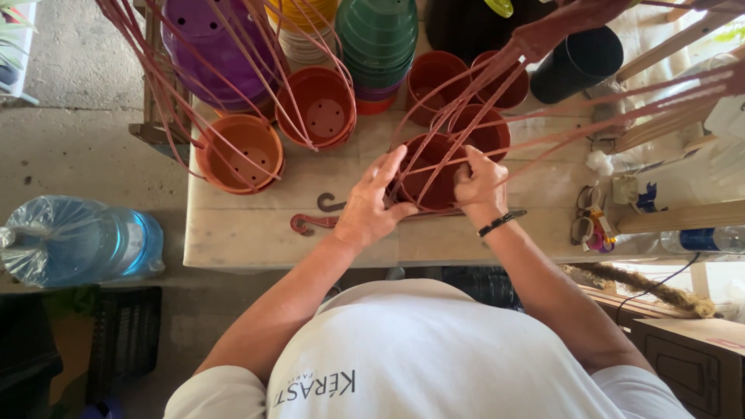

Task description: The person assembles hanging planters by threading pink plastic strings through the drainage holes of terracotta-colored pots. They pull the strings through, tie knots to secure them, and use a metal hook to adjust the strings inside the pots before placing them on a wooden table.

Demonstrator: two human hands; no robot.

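The left hand (371, 208) lies against the left side of a dark red plastic pot (431, 180) with its fingers spread and stretched along the rim, touching the pot but not closed around it. The right hand (479, 183), with a dark bracelet (500, 223) on its wrist, is curled over the right side of the rim and pinches there one of the thin reddish hanger strands (466, 109) that rise from the pot toward the camera.

The pot stands on a pale wooden table (256, 233), near its front edge and just in front of the person. Behind it, touching or almost touching, are 3 more pots of the same dark red colour (434, 77). To the left stand 2 orange pots (240, 152), each with holes in the bottom and its own bundle of hanger strands. Further back are stacks of purple (203, 46), yellow (303, 12) and green pots (378, 35), and a black pot (578, 62) lies on its side at the right.

On the table just left of the left hand lie 2 hooks, a dark one (329, 203) and a red one (304, 223). At the right edge are glasses and some small items (590, 221). On the floor to the left lies a big blue water bottle (85, 240).
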